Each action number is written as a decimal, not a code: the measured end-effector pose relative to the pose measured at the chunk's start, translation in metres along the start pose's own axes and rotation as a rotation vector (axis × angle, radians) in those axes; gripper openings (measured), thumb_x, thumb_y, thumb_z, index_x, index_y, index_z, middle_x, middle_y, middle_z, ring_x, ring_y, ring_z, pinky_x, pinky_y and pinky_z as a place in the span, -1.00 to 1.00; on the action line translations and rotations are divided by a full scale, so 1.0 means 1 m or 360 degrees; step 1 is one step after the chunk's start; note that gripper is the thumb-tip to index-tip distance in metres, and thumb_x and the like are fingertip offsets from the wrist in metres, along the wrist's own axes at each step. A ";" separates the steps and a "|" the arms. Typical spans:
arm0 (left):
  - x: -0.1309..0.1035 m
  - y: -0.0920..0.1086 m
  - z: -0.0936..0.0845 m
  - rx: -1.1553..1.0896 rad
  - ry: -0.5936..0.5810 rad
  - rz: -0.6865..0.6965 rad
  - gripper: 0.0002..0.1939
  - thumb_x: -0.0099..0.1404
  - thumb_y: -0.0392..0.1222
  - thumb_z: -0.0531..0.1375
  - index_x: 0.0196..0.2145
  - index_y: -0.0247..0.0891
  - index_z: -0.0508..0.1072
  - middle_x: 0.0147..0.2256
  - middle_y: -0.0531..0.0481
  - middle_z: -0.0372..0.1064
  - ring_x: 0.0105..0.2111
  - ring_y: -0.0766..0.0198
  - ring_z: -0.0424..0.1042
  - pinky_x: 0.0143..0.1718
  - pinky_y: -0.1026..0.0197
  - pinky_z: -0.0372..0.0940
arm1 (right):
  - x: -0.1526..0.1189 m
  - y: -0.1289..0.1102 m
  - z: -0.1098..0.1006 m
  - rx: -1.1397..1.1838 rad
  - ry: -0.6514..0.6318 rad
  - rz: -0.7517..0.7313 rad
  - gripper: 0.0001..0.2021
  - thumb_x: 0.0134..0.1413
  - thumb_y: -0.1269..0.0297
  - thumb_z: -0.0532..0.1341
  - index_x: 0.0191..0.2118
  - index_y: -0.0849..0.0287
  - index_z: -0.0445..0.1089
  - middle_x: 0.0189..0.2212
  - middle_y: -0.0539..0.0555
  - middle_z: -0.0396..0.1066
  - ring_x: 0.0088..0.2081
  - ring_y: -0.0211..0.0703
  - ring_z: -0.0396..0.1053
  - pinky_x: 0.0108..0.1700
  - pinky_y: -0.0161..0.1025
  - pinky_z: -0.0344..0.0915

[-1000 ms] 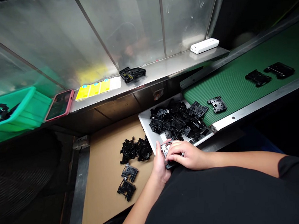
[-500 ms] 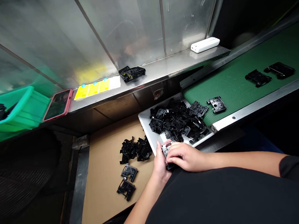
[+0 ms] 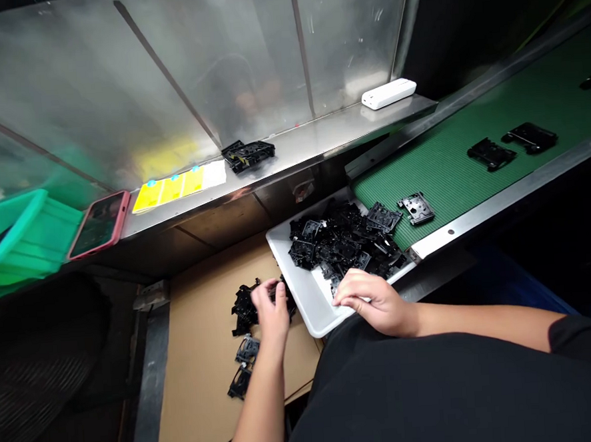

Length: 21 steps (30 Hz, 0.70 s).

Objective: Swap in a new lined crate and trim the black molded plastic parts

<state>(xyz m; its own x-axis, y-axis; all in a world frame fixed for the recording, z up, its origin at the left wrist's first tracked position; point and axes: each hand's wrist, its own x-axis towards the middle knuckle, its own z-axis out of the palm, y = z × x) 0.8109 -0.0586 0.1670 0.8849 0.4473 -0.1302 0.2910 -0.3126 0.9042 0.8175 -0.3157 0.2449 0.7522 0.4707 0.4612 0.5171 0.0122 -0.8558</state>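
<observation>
My left hand (image 3: 272,312) is over a pile of black plastic parts (image 3: 243,311) on the cardboard, its fingers and thumb curled round a black plastic part that blends into the pile. My right hand (image 3: 375,303) is closed in a pinch above the near side of a white tray (image 3: 310,303); what its fingertips hold, if anything, is hidden. Many black parts (image 3: 344,238) are heaped in the tray. Two parts lie apart on the cardboard below the pile, the upper one (image 3: 246,349) greyish and the lower one (image 3: 238,382) partly behind my left wrist.
A green conveyor belt (image 3: 443,172) with several black parts meets the tray on the right. On the steel shelf (image 3: 310,137) lie a white device (image 3: 388,93), black parts (image 3: 248,155), yellow labels (image 3: 168,189) and a pink-cased phone (image 3: 99,224). A green bin (image 3: 50,226) stands at the left.
My hands have come apart. The left has moved left to the pile with a black part; the right has stayed over the tray's near side. The view has shifted slightly.
</observation>
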 end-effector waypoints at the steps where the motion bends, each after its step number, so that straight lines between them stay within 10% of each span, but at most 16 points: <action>1: 0.014 -0.009 -0.010 0.0298 0.0092 0.0149 -0.39 0.26 0.29 0.18 0.07 -0.21 0.38 0.17 -0.30 0.18 0.01 -0.03 0.43 0.08 -0.10 0.34 | -0.003 0.002 -0.004 -0.0010 0.0066 0.0088 -0.81 0.39 0.29 0.16 -0.15 0.13 0.55 -0.29 0.13 0.56 -0.20 -0.09 0.44 -0.07 -0.08 0.38; 5: 0.056 -0.031 -0.029 0.1124 0.0188 0.0352 -0.33 0.30 0.21 0.18 0.20 -0.26 0.31 0.33 -0.42 -0.03 0.32 -0.30 0.08 0.28 -0.38 0.01 | -0.016 0.011 -0.018 0.0024 0.0246 0.0414 -0.79 0.39 0.25 0.18 -0.19 0.16 0.56 -0.29 0.12 0.50 -0.21 -0.13 0.44 -0.12 -0.16 0.40; 9: 0.076 -0.025 -0.002 0.1309 -0.0099 0.0650 -0.41 0.36 0.10 0.14 0.26 -0.20 0.28 0.38 -0.32 0.02 0.43 -0.25 -0.20 0.36 -0.37 -0.22 | -0.022 0.014 -0.023 0.0041 0.0278 0.0503 -0.76 0.39 0.20 0.17 -0.20 0.16 0.57 -0.30 0.11 0.48 -0.23 -0.14 0.44 -0.13 -0.18 0.41; 14: 0.096 0.002 0.054 0.1005 -0.0646 0.0890 -0.38 0.23 -0.38 0.19 0.24 -0.10 0.33 0.36 -0.14 0.13 0.44 -0.12 -0.20 0.40 -0.24 -0.36 | -0.021 0.011 -0.020 0.0015 0.0170 0.0498 -0.75 0.39 0.20 0.17 -0.22 0.17 0.57 -0.29 0.11 0.49 -0.22 -0.14 0.45 -0.11 -0.19 0.41; 21: 0.108 0.016 0.070 0.0642 -0.0641 0.0604 -0.81 0.00 -0.37 0.37 -0.42 -0.21 0.47 -0.10 -0.22 0.43 0.23 -0.25 0.13 0.34 -0.32 -0.26 | -0.022 0.007 -0.020 -0.0002 0.0145 0.0522 -0.77 0.39 0.24 0.18 -0.22 0.17 0.56 -0.28 0.11 0.50 -0.22 -0.15 0.45 -0.12 -0.21 0.39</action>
<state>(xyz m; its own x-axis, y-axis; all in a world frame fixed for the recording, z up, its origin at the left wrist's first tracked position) 0.9365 -0.0737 0.1386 0.9959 -0.0772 -0.0462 -0.0223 -0.7090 0.7048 0.8130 -0.3430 0.2334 0.9118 0.3689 0.1803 0.2420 -0.1281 -0.9618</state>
